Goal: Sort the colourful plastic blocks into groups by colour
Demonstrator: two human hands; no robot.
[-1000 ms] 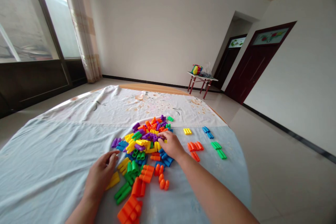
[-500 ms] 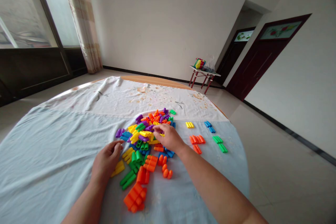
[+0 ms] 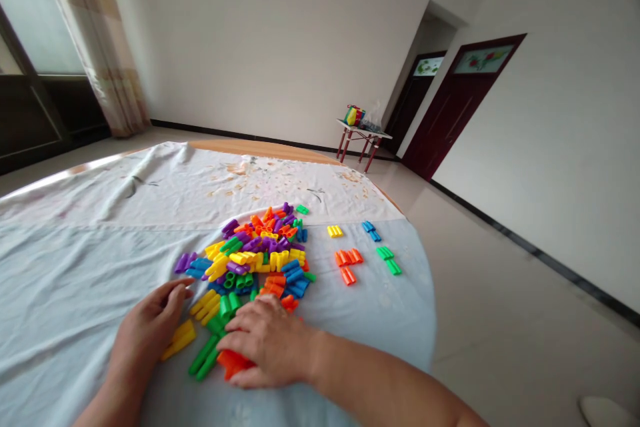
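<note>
A heap of plastic blocks in purple, orange, yellow, green and blue lies on the cloth-covered table (image 3: pixel 120 307). My right hand (image 3: pixel 267 340) is spread over orange blocks (image 3: pixel 234 363) at the near side of the heap, its fingers curved around them and partly hiding them. Beside the left edge of the heap, my left hand (image 3: pixel 150 323) rests with thumb and forefinger close together; whether anything is between them is hidden. A yellow block (image 3: pixel 181 339) lies just right of it, and green blocks (image 3: pixel 204 357) lie between the hands.
Right of the heap lie separate yellow (image 3: pixel 335 231), blue (image 3: pixel 371 231), orange (image 3: pixel 349 258) and green blocks (image 3: pixel 389 260). A small table (image 3: pixel 365 131) with a colourful bag (image 3: pixel 354 115) stands by the far wall, near dark red doors (image 3: pixel 460 103).
My right hand has moved from the middle of the heap down to the near orange blocks, which are now gathered under it. The view has turned right, shifting everything left.
</note>
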